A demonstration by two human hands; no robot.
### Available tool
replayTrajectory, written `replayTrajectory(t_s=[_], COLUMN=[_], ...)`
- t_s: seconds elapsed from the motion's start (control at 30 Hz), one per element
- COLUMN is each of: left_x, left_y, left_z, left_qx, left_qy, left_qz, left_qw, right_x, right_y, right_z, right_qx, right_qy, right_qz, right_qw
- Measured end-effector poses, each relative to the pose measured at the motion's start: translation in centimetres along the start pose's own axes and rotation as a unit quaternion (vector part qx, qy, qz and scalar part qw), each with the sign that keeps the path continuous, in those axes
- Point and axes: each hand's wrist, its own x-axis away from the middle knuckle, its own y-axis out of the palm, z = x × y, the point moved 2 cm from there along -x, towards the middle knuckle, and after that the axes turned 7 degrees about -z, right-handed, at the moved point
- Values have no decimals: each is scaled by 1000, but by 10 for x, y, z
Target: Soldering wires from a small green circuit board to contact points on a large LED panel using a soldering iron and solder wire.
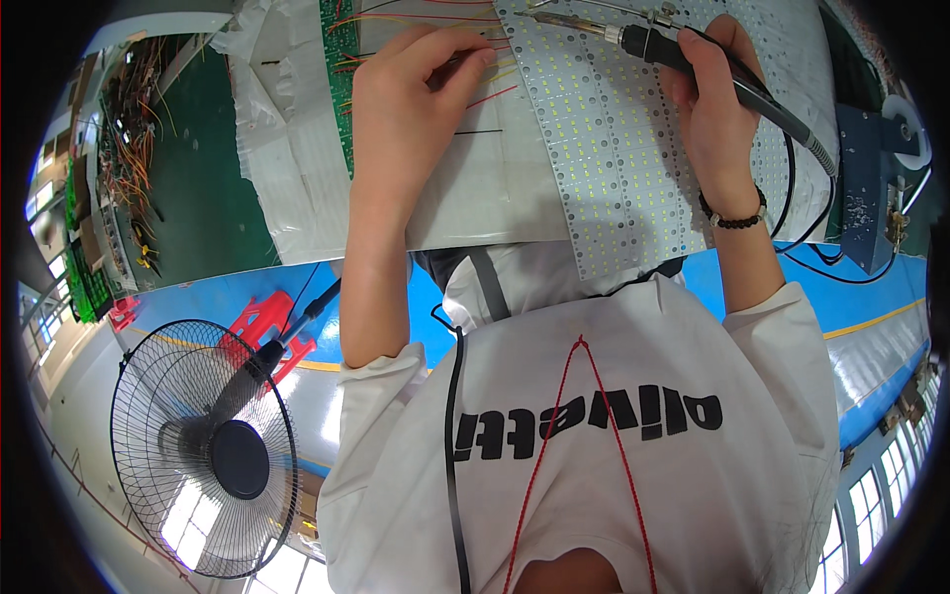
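My right hand (714, 99) is wrapped round the black handle of a soldering iron (683, 57). The iron's metal tip points left over the top of a white LED panel (604, 148), with a thin metal feed tube (604, 8) alongside. My left hand (421, 89) is closed in a pinch beside the panel's left edge; what its fingertips hold is too small to make out. Thin red, yellow and black wires (492, 97) run under and past that hand. Partly behind it stands a strip of green circuit boards (339, 99).
Loose wires (134, 148) lie bundled on the green bench mat (203, 168) at left. A blue-grey metal unit with a reel (866, 188) stands at right, near the iron's black cable (826, 198). Below the bench are a black fan (240, 459) and a red stool (262, 322).
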Motion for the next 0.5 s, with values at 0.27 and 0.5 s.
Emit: replayTrajectory(t_s=[0.27,0.5], left_x=[-2,0], left_y=[4,3], left_z=[-1,-3], left_qx=[-14,47], left_qy=[33,19], left_qz=[5,-15], left_qw=[999,999], right_x=[2,2], right_y=[4,2], right_z=[-11,-3], right_qx=[32,2], right_qy=[23,35], right_qz=[42,16], right_qw=[998,999])
